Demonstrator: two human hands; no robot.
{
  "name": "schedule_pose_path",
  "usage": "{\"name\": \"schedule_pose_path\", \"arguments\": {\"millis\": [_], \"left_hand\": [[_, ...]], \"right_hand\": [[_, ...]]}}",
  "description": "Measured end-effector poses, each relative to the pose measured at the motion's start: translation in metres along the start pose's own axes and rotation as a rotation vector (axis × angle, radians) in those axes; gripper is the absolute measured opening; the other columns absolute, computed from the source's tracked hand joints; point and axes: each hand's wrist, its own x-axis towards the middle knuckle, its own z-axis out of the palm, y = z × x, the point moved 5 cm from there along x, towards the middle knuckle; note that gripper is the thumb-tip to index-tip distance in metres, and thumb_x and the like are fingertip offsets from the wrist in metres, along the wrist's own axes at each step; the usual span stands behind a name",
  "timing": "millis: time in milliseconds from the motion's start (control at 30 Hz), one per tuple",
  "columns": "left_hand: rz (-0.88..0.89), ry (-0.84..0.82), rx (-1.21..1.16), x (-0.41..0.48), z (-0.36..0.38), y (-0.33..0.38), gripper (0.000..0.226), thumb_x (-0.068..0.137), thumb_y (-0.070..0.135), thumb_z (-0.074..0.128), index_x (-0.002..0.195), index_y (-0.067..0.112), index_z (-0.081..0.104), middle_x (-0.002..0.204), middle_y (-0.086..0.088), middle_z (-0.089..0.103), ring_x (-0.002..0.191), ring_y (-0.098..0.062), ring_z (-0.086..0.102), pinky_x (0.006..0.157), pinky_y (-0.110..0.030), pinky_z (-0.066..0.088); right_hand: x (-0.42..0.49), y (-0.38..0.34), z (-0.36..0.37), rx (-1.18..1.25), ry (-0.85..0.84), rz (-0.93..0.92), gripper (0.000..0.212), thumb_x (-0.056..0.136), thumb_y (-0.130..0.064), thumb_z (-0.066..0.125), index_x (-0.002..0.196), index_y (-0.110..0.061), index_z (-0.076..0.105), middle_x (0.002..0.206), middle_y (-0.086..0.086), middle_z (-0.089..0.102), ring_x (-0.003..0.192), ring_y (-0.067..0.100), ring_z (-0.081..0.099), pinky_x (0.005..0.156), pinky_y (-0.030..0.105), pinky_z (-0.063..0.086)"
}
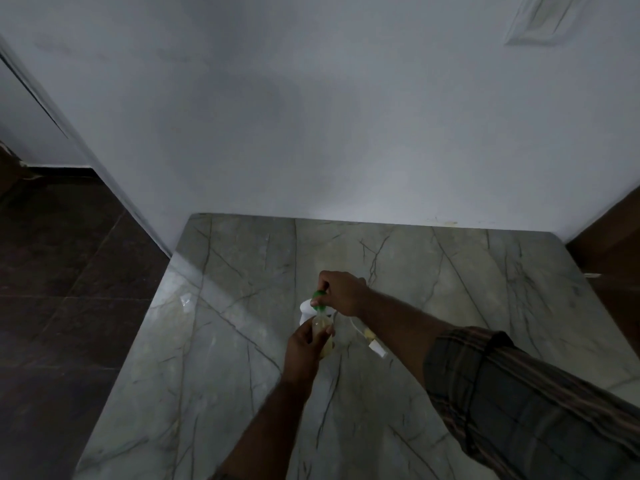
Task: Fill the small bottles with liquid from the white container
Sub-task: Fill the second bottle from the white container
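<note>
Right grip (341,292) atop green cap (319,295)

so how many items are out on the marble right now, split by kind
small bottles: 2, one held upright in the left hand, one lying on the marble surface
green cap: 1, pinched by the right hand
white container: 1, partly hidden behind the hands
total: 4

Over a marble counter (450,289), the left hand (304,348) grips a small bottle (323,329); the right hand (343,292) pinches its green cap (318,295).
</note>
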Motion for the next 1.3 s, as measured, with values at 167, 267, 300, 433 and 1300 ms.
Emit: {"name": "schedule_pose_path", "arguments": {"millis": [167,267,300,433,1300], "left_hand": [[0.005,-0.014,0.0,-0.001,0.002,0.005,0.015,0.091,0.028,0.073,0.105,0.024,0.076,0.104,-0.007,0.078,0.1,-0.025,0.073,0.085,-0.038,0.061],[0.004,-0.008,-0.004,-0.001,0.003,0.008,0.018,0.092,0.026,0.072,0.109,0.02,0.075,0.106,-0.008,0.077,0.102,-0.026,0.073,0.088,-0.04,0.062],[0.002,-0.01,-0.005,-0.002,0.003,0.008,0.019,0.092,0.025,0.071,0.11,0.018,0.074,0.106,-0.008,0.077,0.103,-0.028,0.072,0.088,-0.041,0.062],[-0.006,-0.018,0.016,-0.002,0.003,0.006,0.018,0.093,0.023,0.071,0.109,0.017,0.075,0.103,-0.01,0.077,0.102,-0.031,0.072,0.09,-0.046,0.06],[0.01,-0.016,0.026,-0.001,0.005,0.007,0.018,0.091,0.025,0.072,0.108,0.021,0.075,0.105,-0.009,0.077,0.104,-0.032,0.071,0.095,-0.053,0.058]], "right_hand": [[0.0,-0.007,-0.007,-0.069,-0.007,0.009,0.03,0.078,-0.05,0.07,0.085,-0.026,0.055,0.089,-0.006,0.063,0.088,0.017,0.058,0.085,0.043,0.041],[0.0,-0.009,-0.013,-0.083,-0.011,0.014,0.029,0.079,-0.049,0.07,0.085,-0.026,0.054,0.091,-0.005,0.064,0.09,0.018,0.059,0.086,0.043,0.041],[-0.001,-0.009,-0.012,-0.07,-0.013,0.016,0.029,0.08,-0.049,0.07,0.085,-0.025,0.054,0.091,-0.004,0.064,0.09,0.019,0.06,0.087,0.044,0.042],[-0.004,-0.005,-0.006,-0.052,-0.004,0.026,0.03,0.08,-0.049,0.07,0.084,-0.025,0.053,0.086,-0.006,0.06,0.086,0.018,0.059,0.087,0.044,0.043],[-0.011,-0.012,-0.014,-0.053,-0.01,0.034,0.028,0.081,-0.045,0.07,0.086,-0.023,0.054,0.091,-0.001,0.064,0.09,0.021,0.061,0.09,0.047,0.044]]}}
